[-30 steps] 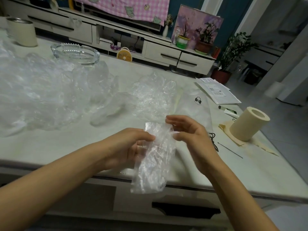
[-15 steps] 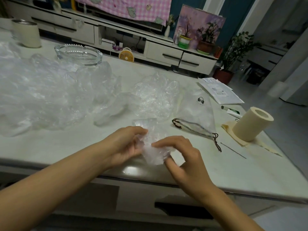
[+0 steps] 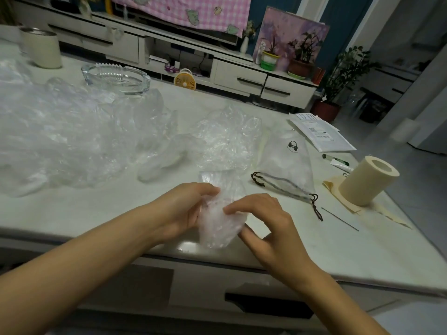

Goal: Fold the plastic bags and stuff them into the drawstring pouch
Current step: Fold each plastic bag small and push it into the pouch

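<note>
Both hands (image 3: 183,211) (image 3: 263,221) grip one folded plastic bag (image 3: 219,226).

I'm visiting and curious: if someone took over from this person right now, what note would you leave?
Left hand and right hand both grip one partly folded plastic bag above the table near its front edge.
Drawstring pouch lies flat right of the hands; its contents are unclear.
Left to do: finish this fold, stuff it in, then the loose bags piled at left.
</note>
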Demonstrator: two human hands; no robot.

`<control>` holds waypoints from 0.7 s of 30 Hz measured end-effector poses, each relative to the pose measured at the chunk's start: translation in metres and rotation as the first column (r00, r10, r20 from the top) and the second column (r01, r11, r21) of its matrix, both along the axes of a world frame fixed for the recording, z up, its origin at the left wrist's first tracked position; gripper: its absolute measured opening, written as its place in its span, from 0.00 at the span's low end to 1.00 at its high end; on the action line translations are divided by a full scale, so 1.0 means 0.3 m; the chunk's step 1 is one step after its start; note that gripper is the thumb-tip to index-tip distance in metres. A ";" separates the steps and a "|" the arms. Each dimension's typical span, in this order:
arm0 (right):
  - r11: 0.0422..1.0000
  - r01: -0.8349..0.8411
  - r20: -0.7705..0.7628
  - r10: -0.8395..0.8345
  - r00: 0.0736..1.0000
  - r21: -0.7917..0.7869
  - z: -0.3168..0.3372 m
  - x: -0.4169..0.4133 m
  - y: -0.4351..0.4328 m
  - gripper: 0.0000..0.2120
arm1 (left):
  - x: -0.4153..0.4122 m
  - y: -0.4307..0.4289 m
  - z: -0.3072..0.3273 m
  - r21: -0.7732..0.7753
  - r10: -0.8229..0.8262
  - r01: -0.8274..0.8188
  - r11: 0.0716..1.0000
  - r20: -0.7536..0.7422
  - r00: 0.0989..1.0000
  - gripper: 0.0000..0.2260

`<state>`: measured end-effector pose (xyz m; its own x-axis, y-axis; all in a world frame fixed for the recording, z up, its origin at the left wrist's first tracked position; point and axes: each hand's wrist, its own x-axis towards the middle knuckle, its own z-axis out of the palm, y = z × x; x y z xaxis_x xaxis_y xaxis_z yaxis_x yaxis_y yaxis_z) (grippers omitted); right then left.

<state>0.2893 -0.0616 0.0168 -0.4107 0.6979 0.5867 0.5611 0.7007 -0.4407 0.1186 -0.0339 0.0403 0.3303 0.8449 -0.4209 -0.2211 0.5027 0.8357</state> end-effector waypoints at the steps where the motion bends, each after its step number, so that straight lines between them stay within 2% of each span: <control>1: 0.997 -0.002 -0.023 0.001 1.000 -0.073 0.005 -0.005 -0.007 0.08 | 0.002 -0.004 -0.007 0.045 0.009 -0.007 0.999 -0.053 0.999 0.09; 3: 0.965 0.008 -0.068 -0.026 0.997 -0.261 0.018 -0.021 -0.016 0.03 | 0.004 -0.009 -0.017 0.120 0.029 -0.012 0.993 -0.133 0.991 0.08; 5: 0.883 0.009 -0.151 -0.091 0.984 -0.470 0.034 -0.028 -0.017 0.08 | 0.007 -0.011 -0.024 0.180 0.053 -0.020 0.984 -0.182 0.982 0.05; 6: 0.836 -0.004 -0.196 -0.124 0.973 -0.549 0.040 -0.026 -0.013 0.10 | 0.007 -0.012 -0.027 0.204 0.061 -0.018 0.979 -0.206 0.977 0.07; 8: 0.769 -0.019 -0.245 -0.180 0.953 -0.640 0.047 -0.019 -0.004 0.13 | 0.011 -0.014 -0.030 0.251 0.071 -0.004 0.968 -0.258 0.963 0.08; 12: 0.740 0.049 -0.227 -0.269 0.936 -0.671 0.045 -0.018 0.001 0.16 | 0.017 -0.019 -0.024 0.314 0.017 0.069 0.947 -0.264 0.964 0.10; 14: 0.748 0.096 -0.196 -0.292 0.936 -0.656 0.042 -0.022 0.001 0.19 | 0.010 -0.020 -0.013 0.299 -0.070 0.149 0.943 -0.258 0.963 0.17; 17: 0.761 0.154 -0.143 -0.309 0.940 -0.631 0.042 -0.025 0.003 0.21 | 0.006 -0.027 -0.005 0.313 -0.163 0.282 0.907 -0.358 0.919 0.26; 19: 0.764 0.167 -0.133 -0.314 0.940 -0.623 0.040 -0.022 0.000 0.20 | 0.009 -0.025 -0.015 0.359 -0.088 0.257 0.897 -0.425 0.901 0.23; 21: 0.777 0.184 -0.171 -0.350 0.921 -0.603 0.041 -0.016 0.003 0.14 | 0.010 -0.029 -0.014 0.405 0.000 0.186 0.895 -0.417 0.909 0.13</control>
